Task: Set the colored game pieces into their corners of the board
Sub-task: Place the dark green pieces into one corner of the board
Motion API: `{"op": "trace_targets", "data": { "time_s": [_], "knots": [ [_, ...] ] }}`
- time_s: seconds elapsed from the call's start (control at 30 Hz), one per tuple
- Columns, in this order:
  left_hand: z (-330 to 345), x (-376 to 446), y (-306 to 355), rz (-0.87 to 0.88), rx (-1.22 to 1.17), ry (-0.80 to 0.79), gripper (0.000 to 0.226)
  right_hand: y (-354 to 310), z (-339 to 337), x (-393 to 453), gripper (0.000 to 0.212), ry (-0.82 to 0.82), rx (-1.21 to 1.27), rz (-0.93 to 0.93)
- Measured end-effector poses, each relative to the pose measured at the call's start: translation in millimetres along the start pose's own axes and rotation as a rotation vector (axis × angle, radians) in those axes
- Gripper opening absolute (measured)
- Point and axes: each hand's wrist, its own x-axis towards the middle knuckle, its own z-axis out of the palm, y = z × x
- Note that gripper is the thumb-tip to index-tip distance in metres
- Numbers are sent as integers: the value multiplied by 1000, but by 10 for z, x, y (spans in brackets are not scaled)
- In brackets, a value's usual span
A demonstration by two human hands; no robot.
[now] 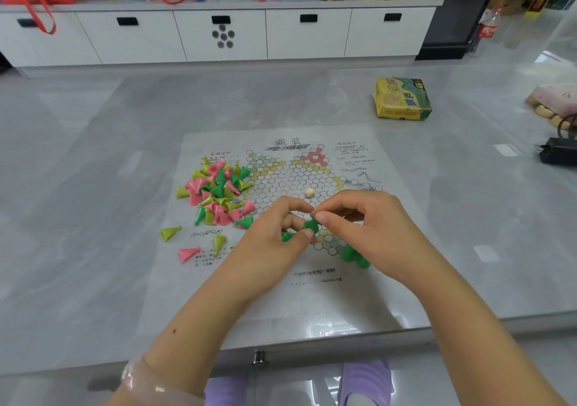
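the step in hand looks like filling the near green corner of the board (312, 183): the right hand (368, 227) pinches a green piece (311, 225) by thumb and forefinger, just above the printed cells at the near point of the star, while the left hand (274, 243) curls round at least one more green piece (285, 237) and its thumb touches the pinched one, so it may be a hand-over; which hand carries the weight i cannot tell

a cluster of green pieces (354, 257) stands in the near corner, partly hidden under the right hand; about three show, the true count is unclear

next, by my judgement, the pinched piece needs setting upright on a free cell beside that cluster, without knocking its neighbours

the pile (218, 191) of pink, yellow-green and green cones lies on the left edge of the sheet, roughly forty, too tangled to count by colour; three strays lie near it: one yellow-green cone (170, 232), a second yellow-green cone (219, 243), one pink cone (188, 254); one die (309, 192) sits mid-board; one box (402, 98) rests well apart on the table (93, 162)
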Motion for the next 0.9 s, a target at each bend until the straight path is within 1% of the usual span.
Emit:
{"op": "trace_targets", "data": {
  "time_s": [0.1, 0.2, 0.23, 0.33, 0.4, 0.47, 0.6, 0.73, 0.9],
  "knots": [
    [-18, 1, -16, 17, 39, 3, 21, -5, 10, -2, 12, 4, -4, 5],
    [-65, 10, -30, 50, 201, 39, 16, 2, -8, -8, 13, 61, 18, 30],
    [-99, 24, -51, 65, 303, 85, 15, 4, -26, -8, 14, 94, 37, 53],
    [-248, 87, -161, 51, 687, 309, 25, 38, -100, -5, 16, 188, 46, 96],
    [-347, 125, -250, -14, 820, 378, 31, 65, -136, -5, 15, 230, 42, 111],
    [-398, 142, -300, -68, 865, 364, 32, 91, -157, -7, 15, 250, 42, 129],
    [-380, 168, -322, -86, 948, 329, 26, 116, -171, -6, 13, 258, 34, 158],
    [-350, 187, -300, -60, 843, 342, 20, 150, -189, -1, 14, 257, 27, 194],
    [-328, 147, -234, 58, 693, 317, 14, 202, -192, -1, 9, 194, -22, 271]
  ]
}}
